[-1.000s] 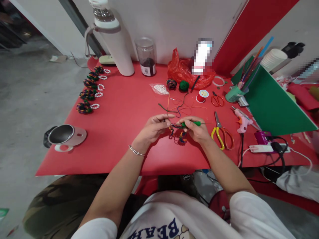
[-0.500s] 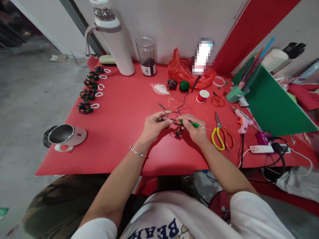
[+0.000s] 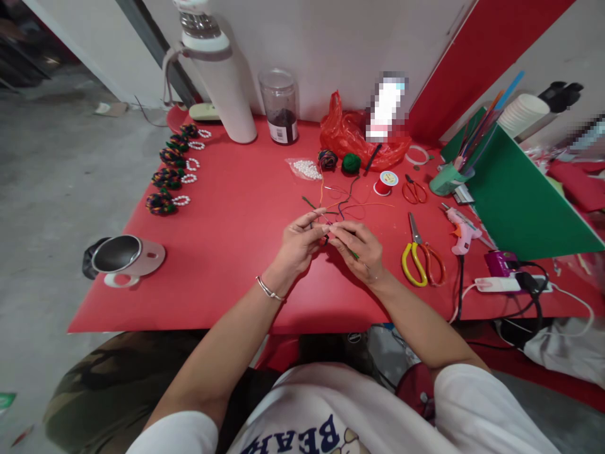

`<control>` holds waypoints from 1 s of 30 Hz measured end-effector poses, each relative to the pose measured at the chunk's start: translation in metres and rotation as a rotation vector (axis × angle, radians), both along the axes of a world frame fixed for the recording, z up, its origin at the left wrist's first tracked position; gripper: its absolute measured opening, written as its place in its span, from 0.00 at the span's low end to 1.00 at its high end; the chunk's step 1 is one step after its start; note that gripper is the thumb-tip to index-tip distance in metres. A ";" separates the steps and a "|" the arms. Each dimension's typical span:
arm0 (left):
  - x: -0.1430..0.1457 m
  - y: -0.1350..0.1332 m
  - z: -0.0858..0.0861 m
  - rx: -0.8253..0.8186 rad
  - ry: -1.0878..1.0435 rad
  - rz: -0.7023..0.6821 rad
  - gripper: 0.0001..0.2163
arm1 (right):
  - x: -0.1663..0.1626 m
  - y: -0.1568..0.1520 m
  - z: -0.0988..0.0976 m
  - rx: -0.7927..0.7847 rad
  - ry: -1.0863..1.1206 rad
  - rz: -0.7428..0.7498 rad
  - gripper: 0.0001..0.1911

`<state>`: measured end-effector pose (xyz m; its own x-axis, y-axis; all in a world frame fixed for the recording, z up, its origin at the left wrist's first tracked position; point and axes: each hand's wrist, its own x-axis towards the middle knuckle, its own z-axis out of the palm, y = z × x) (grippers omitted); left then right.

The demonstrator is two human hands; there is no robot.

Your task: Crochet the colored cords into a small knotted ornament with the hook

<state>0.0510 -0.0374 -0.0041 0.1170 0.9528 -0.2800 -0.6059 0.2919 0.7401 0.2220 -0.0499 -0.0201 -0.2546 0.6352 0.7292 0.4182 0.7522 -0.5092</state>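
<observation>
My left hand (image 3: 300,244) is closed, thumb and fingers pinching a small multicoloured crochet piece (image 3: 326,239), mostly hidden by the fingers. My right hand (image 3: 360,247) meets it fingertip to fingertip, closed around a crochet hook whose green handle (image 3: 354,255) shows only in part under the fingers. Strands of yarn run from the hands back towards a dark multicoloured yarn ball (image 3: 327,160) and a green yarn ball (image 3: 351,164). Behind them lies a red plastic bag (image 3: 341,129). A bag of white beads (image 3: 306,169) rests left of the yarn balls.
Yellow-and-red-handled scissors (image 3: 418,252), small red snips (image 3: 414,190), a red thread spool (image 3: 386,183) and a pink glue gun (image 3: 464,232) lie to the right. Finished-looking yarn pieces with bead loops (image 3: 166,179) line the left. A mug (image 3: 130,257), white bottle (image 3: 222,88) and jar (image 3: 278,107) stand around.
My right hand has turned and drawn its fingertips in against the left. The green hook handle, plainly visible before, is now mostly covered, and the crochet piece hanging below is hidden.
</observation>
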 end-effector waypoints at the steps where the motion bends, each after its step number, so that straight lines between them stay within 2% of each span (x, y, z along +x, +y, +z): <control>1: -0.001 0.000 0.001 -0.011 -0.035 -0.021 0.23 | 0.000 0.000 0.000 0.007 0.004 0.005 0.15; 4: -0.006 0.002 0.002 -0.031 -0.116 -0.072 0.20 | 0.001 0.001 0.002 -0.023 0.050 0.054 0.14; 8: -0.011 0.004 0.001 -0.061 -0.157 -0.147 0.19 | 0.003 0.005 0.006 -0.159 0.204 0.143 0.12; 13: -0.016 0.005 0.000 -0.045 -0.134 -0.189 0.18 | 0.008 0.010 0.010 -0.309 0.249 0.145 0.10; 24: -0.024 0.007 0.003 0.044 -0.015 -0.181 0.18 | 0.023 0.017 0.017 -0.307 0.137 0.161 0.12; 30: -0.026 0.006 0.008 0.043 0.007 -0.221 0.16 | 0.031 0.018 0.021 -0.302 0.119 0.241 0.09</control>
<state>0.0247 -0.0316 0.0037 0.3221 0.9155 -0.2410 -0.5255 0.3846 0.7589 0.2532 -0.0319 0.0010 -0.3476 0.7575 0.5527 0.1725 0.6310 -0.7564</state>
